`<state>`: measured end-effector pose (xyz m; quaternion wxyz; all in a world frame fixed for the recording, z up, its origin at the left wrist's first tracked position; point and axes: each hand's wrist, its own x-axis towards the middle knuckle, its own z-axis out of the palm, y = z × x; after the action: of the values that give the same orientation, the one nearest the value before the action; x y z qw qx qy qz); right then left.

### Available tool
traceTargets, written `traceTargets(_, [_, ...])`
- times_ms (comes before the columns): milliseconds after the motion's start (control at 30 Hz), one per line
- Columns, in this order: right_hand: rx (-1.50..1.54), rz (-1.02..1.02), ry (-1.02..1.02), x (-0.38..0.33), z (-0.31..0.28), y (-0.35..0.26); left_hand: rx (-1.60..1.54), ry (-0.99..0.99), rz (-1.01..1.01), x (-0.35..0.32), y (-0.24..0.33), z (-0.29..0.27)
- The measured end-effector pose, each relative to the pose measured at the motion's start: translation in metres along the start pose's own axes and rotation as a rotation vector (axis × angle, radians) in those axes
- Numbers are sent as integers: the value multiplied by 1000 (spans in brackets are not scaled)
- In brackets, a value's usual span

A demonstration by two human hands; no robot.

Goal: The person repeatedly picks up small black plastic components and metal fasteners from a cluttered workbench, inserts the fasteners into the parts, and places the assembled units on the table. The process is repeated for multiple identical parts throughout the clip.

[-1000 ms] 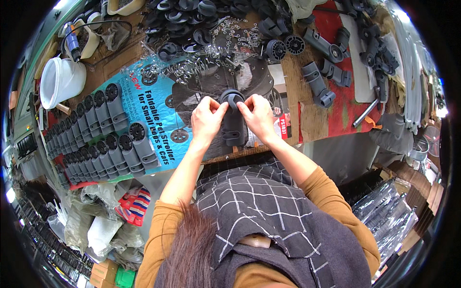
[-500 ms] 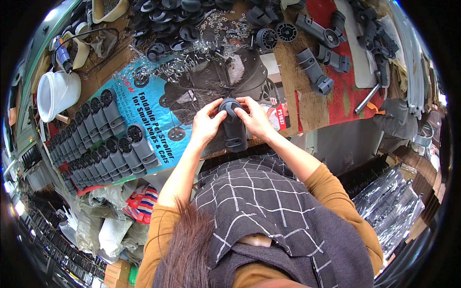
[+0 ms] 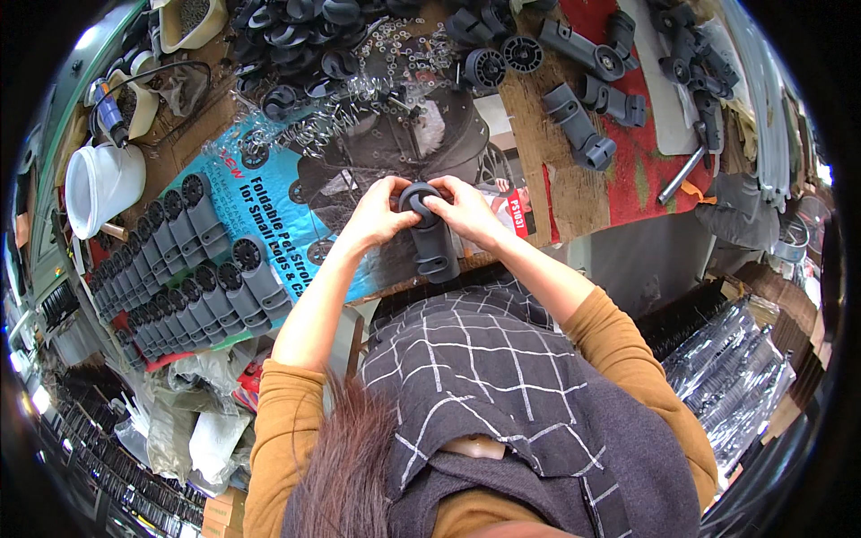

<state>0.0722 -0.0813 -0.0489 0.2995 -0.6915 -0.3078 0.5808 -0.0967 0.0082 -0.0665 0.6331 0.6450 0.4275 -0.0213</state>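
Observation:
At the near edge of the workbench, a dark grey plastic joint bracket [image 3: 435,253] points toward me, its slotted end nearest my body. Its far end carries a round black cap [image 3: 418,194] with a raised ridge. My left hand [image 3: 380,218] grips the left side of this end, thumb against the cap. From the other side my right hand [image 3: 468,215] holds it too, thumb on the cap and fingers curled around the far side. The underside of the bracket and some fingertips are hidden.
Similar grey brackets [image 3: 204,231] stand in rows at the left. Loose black caps [image 3: 300,45], springs [image 3: 327,130] and washers [image 3: 420,45] lie beyond my hands. A white bucket [image 3: 121,184] and blue power screwdriver [image 3: 109,115] are far left. More brackets [image 3: 578,130] lie right, near a metal-handled tool [image 3: 682,181].
Both hands stay on the bracket and cap. The thumbs have shifted slightly on the cap, and more of its round face shows. The whole view has shifted a little.

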Motion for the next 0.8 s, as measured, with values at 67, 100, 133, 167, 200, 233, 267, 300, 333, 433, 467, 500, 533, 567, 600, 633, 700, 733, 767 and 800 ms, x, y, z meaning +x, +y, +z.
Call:
traceTargets(67, [-33,0,34,5,1,0,97,62,64,1,3,2])
traceTargets(100, [-48,-3,46,6,1,-2,82,65,23,1,7,2])
traceTargets(133, [-30,-5,55,6,1,-4,53,60,7,0,10,2])
traceTargets(167, [-12,4,58,3,2,-6,26,55,-39,-2,14,1])
traceTargets(200, [10,26,87,-1,2,-9,42,125,-14,-5,20,1])
traceTargets(233, [-74,-111,115,-6,3,-13,62,197,-11,-9,25,2])
traceTargets(267, [-154,-233,170,-16,4,-17,77,263,-1,-11,31,1])
traceTargets(300, [-234,-325,210,-28,7,-20,78,380,-42,-13,38,2])
traceTargets(333, [-300,-174,100,-41,7,-24,-64,405,-35,-18,43,2])
traceTargets(433, [40,-156,108,-62,11,-37,-538,471,316,-26,57,8])
traceTargets(467, [134,-97,67,-66,13,-42,-486,469,302,-26,60,11])
traceTargets(500, [238,-79,34,-68,14,-47,-423,456,355,-27,62,13])
traceTargets(533, [343,-61,2,-70,15,-52,-349,507,333,-25,64,13])
traceTargets(567, [330,-77,9,-72,14,-56,-374,469,278,-25,66,13])
traceTargets(600, [316,-93,15,-73,12,-59,-403,437,247,-24,68,13])
traceTargets(633, [295,-84,19,-76,10,-61,-432,415,133,-24,70,12])
traceTargets(700, [250,-137,30,-80,5,-63,-517,374,100,-25,77,10])
traceTargets(733, [204,-141,39,-83,2,-62,-645,334,81,-27,80,10])
traceTargets(767, [160,-173,51,-85,0,-60,-780,232,44,-28,84,10])
traceTargets(800, [131,-218,84,-86,-1,-59,-1053,64,-53,-31,86,6])
